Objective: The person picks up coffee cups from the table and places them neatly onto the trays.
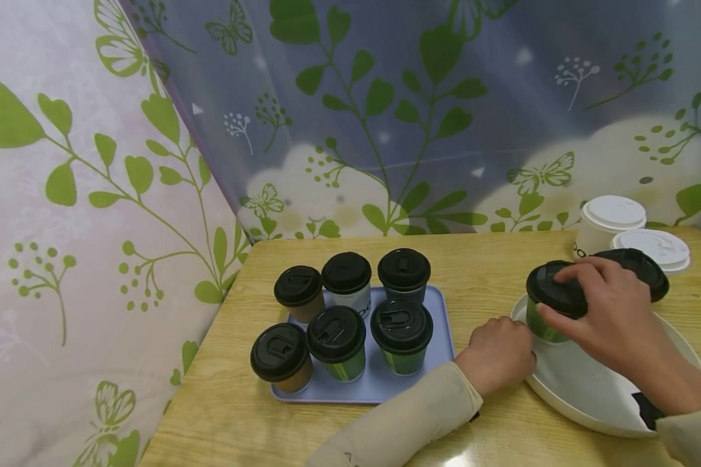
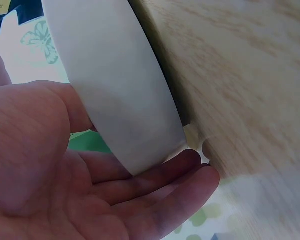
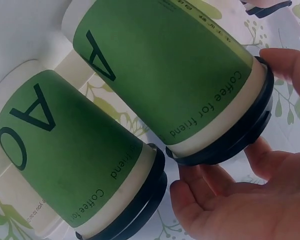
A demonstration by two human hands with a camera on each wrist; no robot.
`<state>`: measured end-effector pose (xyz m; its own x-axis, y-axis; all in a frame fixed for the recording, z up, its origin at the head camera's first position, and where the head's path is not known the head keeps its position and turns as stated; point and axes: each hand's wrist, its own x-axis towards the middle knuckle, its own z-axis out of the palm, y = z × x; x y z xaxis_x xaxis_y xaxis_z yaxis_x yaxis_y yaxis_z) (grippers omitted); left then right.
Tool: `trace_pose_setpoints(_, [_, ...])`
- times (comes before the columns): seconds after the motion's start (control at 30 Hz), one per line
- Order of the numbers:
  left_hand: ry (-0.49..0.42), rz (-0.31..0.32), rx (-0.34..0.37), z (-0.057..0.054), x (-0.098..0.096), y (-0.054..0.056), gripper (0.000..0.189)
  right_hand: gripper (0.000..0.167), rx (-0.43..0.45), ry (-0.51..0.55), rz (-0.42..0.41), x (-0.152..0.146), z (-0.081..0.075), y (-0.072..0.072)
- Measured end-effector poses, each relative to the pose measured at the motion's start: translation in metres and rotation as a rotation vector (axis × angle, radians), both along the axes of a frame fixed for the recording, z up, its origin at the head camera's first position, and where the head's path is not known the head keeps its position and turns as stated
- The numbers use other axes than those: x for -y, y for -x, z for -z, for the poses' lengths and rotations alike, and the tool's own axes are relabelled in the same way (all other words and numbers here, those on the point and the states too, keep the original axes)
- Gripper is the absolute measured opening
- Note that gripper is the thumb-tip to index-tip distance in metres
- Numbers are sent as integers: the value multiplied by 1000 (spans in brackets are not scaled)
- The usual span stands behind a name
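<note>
My right hand [image 1: 616,311] holds a green paper coffee cup [image 1: 549,327] by its black lid, thumb and fingers spread about the lid rim. In the right wrist view this cup [image 3: 165,80] stands beside a second green cup [image 3: 70,155] with a black lid. That second cup's lid [image 1: 651,275] is partly behind my right hand in the head view. Both cups are at a round white plate [image 1: 590,389]. My left hand [image 1: 499,353] grips the plate's near-left rim; in the left wrist view the thumb is inside the wall [image 2: 115,90] and the fingers lie beneath.
Left of my hands, a lilac-blue tray [image 1: 350,392] carries several black-lidded cups, some brown, some green. Behind the plate stand white-lidded cups [image 1: 613,214] near the table's back edge. A printed curtain [image 1: 385,130] hangs behind the wooden table [image 1: 210,415].
</note>
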<state>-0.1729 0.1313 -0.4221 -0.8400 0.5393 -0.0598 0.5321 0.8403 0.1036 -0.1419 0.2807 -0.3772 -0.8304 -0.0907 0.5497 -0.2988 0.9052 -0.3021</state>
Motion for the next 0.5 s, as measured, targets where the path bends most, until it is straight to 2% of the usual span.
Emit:
trace_pose_setpoints(0.17, [10, 6, -24, 0, 0, -1, 17, 50, 16, 1, -22, 1, 1, 2])
trace_pose_setpoints(0.5, [6, 19, -18, 0, 1, -1, 21, 48, -6, -30, -2, 1, 3, 5])
